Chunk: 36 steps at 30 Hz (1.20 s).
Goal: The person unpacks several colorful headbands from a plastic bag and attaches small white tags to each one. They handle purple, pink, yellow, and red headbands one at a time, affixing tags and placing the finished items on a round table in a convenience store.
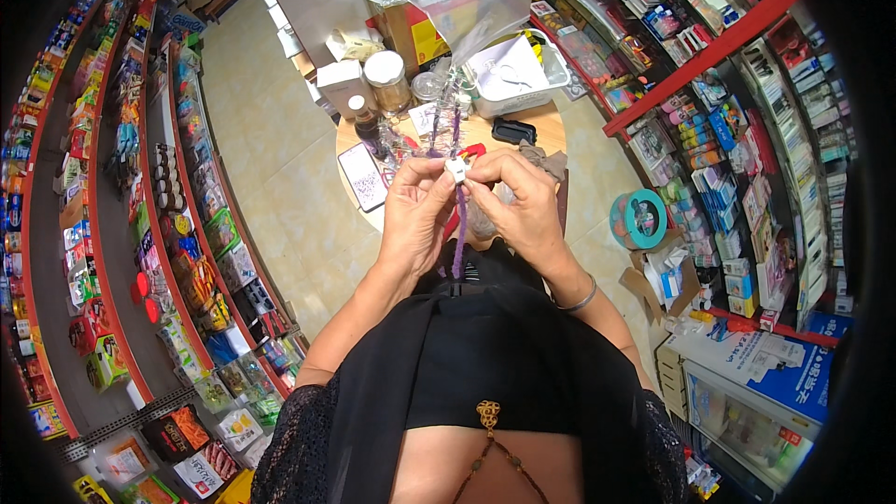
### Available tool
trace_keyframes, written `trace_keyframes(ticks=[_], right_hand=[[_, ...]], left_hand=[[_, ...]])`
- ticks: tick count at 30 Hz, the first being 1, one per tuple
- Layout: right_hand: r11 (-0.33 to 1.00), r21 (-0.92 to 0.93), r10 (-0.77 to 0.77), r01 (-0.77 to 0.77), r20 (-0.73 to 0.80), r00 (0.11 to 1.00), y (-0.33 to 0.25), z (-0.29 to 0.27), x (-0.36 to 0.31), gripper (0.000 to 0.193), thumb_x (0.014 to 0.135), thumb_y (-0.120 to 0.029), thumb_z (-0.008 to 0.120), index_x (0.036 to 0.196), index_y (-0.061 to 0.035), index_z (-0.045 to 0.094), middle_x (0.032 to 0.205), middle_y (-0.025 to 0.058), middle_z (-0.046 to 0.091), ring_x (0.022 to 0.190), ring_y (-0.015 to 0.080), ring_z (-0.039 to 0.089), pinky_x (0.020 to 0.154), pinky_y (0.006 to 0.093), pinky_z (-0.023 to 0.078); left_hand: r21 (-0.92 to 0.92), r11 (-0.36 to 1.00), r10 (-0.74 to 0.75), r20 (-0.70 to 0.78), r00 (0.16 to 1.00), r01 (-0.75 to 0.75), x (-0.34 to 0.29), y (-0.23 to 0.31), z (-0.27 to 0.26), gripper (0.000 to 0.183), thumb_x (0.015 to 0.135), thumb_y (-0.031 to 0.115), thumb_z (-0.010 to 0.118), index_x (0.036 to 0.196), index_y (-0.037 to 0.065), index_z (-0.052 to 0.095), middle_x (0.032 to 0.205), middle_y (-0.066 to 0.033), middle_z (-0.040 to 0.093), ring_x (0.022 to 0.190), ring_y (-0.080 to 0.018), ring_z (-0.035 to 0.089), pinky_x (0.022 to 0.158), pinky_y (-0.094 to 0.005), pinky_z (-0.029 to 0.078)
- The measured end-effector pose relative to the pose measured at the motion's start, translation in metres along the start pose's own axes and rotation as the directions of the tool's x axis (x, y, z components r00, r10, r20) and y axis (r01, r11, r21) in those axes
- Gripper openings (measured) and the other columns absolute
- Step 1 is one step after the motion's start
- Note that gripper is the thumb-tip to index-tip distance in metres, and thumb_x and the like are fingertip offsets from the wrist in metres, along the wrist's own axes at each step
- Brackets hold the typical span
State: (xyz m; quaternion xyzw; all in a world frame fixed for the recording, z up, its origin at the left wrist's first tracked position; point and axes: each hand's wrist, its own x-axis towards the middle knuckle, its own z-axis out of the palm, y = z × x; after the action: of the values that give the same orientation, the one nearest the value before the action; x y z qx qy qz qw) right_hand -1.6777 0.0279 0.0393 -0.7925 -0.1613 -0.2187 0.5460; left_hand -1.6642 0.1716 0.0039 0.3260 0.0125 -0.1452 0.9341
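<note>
Head view, looking down: two bare hands meet in the middle, at the near side of a round wooden table (553,123). The left hand (416,208) and right hand (525,203) each pinch a small white piece (455,170) between thumb and fingertips, one from either side, probably because something so little needs steadying from both. A fuzzy purple strand (458,245) hangs from below the fingers toward the person's lap, perhaps left loose to stay out of the grip. On the table, a lidded jar (386,80) stands far left, a clear plastic tub (539,91) far right and a dark case (513,132) nearer on the right, seemingly pushed outward to leave the hands room
</note>
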Motion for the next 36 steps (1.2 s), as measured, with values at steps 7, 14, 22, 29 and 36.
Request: trace_keyframes(ticks=[7, 14, 22, 29, 36], right_hand=[[0.966, 0.202, 0.160, -0.159, 0.011, 0.987, 0.003, 0.000, -0.002, 0.013, 0.077, 0.006, 0.065, 0.089, 0.0036, 0.061, 0.085, 0.0109, 0.063, 0.078, 0.0180, 0.063, 0.069, 0.0270, 0.051], [0.991, 0.117, 0.063, -0.070, 0.063, 0.996, -0.013, -0.016, 0.010, 0.010, 0.079, 0.007, 0.063, 0.089, 0.0035, 0.062, 0.086, 0.0102, 0.063, 0.078, 0.0167, 0.061, 0.069, 0.0263, 0.049], [0.995, -0.014, -0.093, 0.096, 0.164, 0.982, -0.017, -0.022, 0.015, 0.013, 0.078, 0.004, 0.064, 0.089, 0.0029, 0.059, 0.086, 0.0133, 0.060, 0.079, 0.0257, 0.061, 0.070, 0.0321, 0.049], [0.988, -0.046, -0.138, 0.149, 0.191, 0.972, -0.018, -0.022, 0.017, 0.012, 0.078, 0.003, 0.064, 0.089, 0.0019, 0.059, 0.084, 0.0125, 0.060, 0.076, 0.0250, 0.062, 0.067, 0.0319, 0.049], [0.972, -0.130, -0.167, 0.196, 0.201, 0.965, -0.020, -0.019, 0.016, 0.012, 0.076, 0.002, 0.065, 0.086, -0.0005, 0.058, 0.084, 0.0109, 0.060, 0.072, 0.0265, 0.061, 0.063, 0.0331, 0.047]], left_hand=[[-0.009, 1.000, 0.009, 0.012, 1.000, -0.009, 0.001, 0.003, 0.004, 0.017, 0.088, -0.002, 0.060, 0.103, 0.004, 0.054, 0.095, -0.0106, 0.065, 0.081, -0.0155, 0.065, 0.073, -0.0250, 0.054], [0.019, 0.998, 0.051, 0.110, 0.993, -0.054, 0.001, 0.006, 0.000, 0.019, 0.087, -0.002, 0.060, 0.104, 0.004, 0.054, 0.096, -0.0104, 0.065, 0.083, -0.0163, 0.065, 0.075, -0.0254, 0.053], [0.055, 0.994, 0.086, 0.171, 0.981, -0.096, 0.000, 0.008, 0.000, 0.021, 0.087, -0.003, 0.061, 0.106, 0.003, 0.055, 0.096, -0.0097, 0.064, 0.086, -0.0153, 0.063, 0.078, -0.0255, 0.053], [0.080, 0.990, 0.098, 0.192, 0.977, -0.115, -0.002, 0.007, -0.005, 0.021, 0.086, -0.003, 0.062, 0.106, 0.002, 0.055, 0.099, -0.0077, 0.062, 0.090, -0.0130, 0.061, 0.082, -0.0253, 0.050], [0.085, 0.989, 0.099, 0.191, 0.977, -0.117, -0.005, 0.007, -0.006, 0.021, 0.086, -0.003, 0.062, 0.106, 0.002, 0.056, 0.100, -0.0058, 0.062, 0.092, -0.0111, 0.059, 0.083, -0.0238, 0.048]])
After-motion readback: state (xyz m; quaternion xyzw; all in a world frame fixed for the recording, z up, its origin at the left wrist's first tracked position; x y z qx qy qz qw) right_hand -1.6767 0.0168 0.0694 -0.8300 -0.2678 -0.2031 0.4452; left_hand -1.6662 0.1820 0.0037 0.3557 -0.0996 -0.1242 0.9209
